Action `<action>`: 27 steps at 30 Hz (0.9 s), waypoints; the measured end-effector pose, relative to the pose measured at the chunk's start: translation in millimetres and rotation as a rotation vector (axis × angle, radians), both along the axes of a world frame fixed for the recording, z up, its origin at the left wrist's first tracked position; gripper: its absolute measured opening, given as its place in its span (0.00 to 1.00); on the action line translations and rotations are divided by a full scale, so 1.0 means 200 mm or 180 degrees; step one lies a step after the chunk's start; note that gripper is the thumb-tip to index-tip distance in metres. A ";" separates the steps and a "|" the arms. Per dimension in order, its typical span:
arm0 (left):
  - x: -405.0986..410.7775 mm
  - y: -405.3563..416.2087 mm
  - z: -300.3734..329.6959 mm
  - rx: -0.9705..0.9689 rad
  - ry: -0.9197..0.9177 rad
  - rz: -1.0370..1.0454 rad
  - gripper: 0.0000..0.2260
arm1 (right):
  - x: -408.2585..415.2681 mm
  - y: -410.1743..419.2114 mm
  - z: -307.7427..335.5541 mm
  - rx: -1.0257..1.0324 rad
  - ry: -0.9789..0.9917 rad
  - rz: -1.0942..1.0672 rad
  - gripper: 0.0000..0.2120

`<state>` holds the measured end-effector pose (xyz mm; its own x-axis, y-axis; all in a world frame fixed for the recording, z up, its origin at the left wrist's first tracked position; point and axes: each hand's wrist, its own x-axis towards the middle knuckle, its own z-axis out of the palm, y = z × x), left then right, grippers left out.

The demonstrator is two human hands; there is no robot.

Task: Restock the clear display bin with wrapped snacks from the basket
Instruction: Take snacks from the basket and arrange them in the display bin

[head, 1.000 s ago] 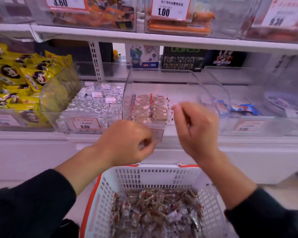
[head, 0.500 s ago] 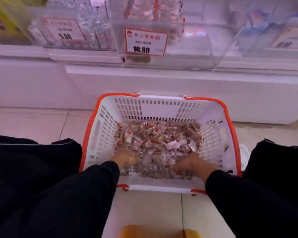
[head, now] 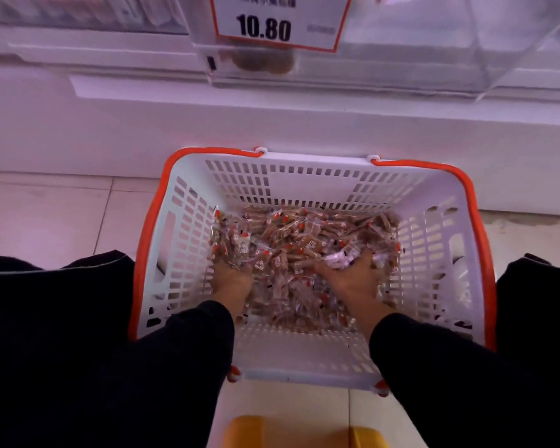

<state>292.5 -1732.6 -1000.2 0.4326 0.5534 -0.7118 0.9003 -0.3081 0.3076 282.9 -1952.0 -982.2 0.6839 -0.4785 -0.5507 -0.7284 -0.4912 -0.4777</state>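
Down in the white basket (head: 307,185), both hands dig into the wrapped snacks (head: 291,240). Left hand (head: 232,282) and right hand (head: 353,278) hide their fingers; I cannot tell their grip. Packets look light, slippery, crinkly; scoop from underneath.

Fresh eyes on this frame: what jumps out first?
The white basket with its orange rim fills the centre of the view, sitting on the tiled floor below the shelf. Both hands are sunk into its heap of wrapped snacks, the left hand near the left wall and the right hand towards the right. Above, a red-bordered price tag reads 10.80.
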 end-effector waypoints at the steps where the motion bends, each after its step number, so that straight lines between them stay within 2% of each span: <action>1: 0.00 0.00 0.00 -0.0161 -0.0128 0.0061 0.27 | 0.02 -0.02 0.00 -0.0083 -0.0081 0.0030 0.45; 2: 0.01 0.00 -0.01 -0.0369 -0.0231 0.0070 0.27 | 0.03 -0.04 0.01 -0.0184 -0.0149 0.0124 0.36; 4: 0.02 0.00 0.01 -0.0773 -0.0189 0.0111 0.35 | 0.08 -0.09 0.04 -0.0327 -0.0135 0.0478 0.24; 5: 0.02 0.00 0.02 -0.0809 -0.0107 0.0030 0.38 | 0.10 -0.11 0.05 -0.0370 -0.0062 0.0671 0.22; 6: 0.03 0.00 0.03 -0.0751 -0.0059 -0.0143 0.37 | 0.13 -0.12 0.06 -0.0406 0.0032 0.0854 0.21; 9: 0.03 -0.01 0.05 -0.0414 -0.0159 -0.0393 0.18 | 0.21 -0.10 0.10 -0.0516 0.0298 0.1169 0.12; 11: 0.02 -0.02 0.09 -0.0251 -0.0173 -0.0295 0.12 | 0.23 -0.06 0.10 -0.0474 0.0381 0.1220 0.09; 14: 0.02 -0.01 0.14 -0.0119 -0.0205 -0.0578 0.15 | 0.19 -0.04 0.08 -0.0227 0.0429 0.1345 0.03; 17: -0.02 0.04 0.19 -0.0003 -0.0271 -0.0790 0.19 | 0.10 -0.05 0.09 0.0204 -0.0065 0.1121 0.05; 20: -0.07 0.08 0.25 -0.0614 -0.0308 -0.0675 0.22 | 0.08 -0.05 0.18 0.0755 -0.0445 0.0560 0.08; 22: -0.09 0.10 0.34 -0.1460 -0.0283 -0.0047 0.26 | 0.11 -0.05 0.28 0.1511 -0.0375 0.0040 0.06; 23: -0.08 0.11 0.40 -0.1884 -0.0272 0.0183 0.25 | 0.13 -0.06 0.35 0.1828 -0.0264 -0.0010 0.06; 25: -0.03 0.10 0.54 -0.2517 -0.0315 0.0099 0.17 | 0.17 -0.11 0.50 0.2349 -0.0018 0.0277 0.13; 27: 0.06 0.05 0.71 -0.2831 -0.0479 -0.0273 0.14 | 0.22 -0.15 0.69 0.2892 0.0136 0.0631 0.17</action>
<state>303.8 -1721.9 -858.2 0.5701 -0.2122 -0.7937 0.8162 0.0355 0.5767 326.1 -1982.1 -843.6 0.6776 0.2720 -0.6833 -0.6970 -0.0592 -0.7147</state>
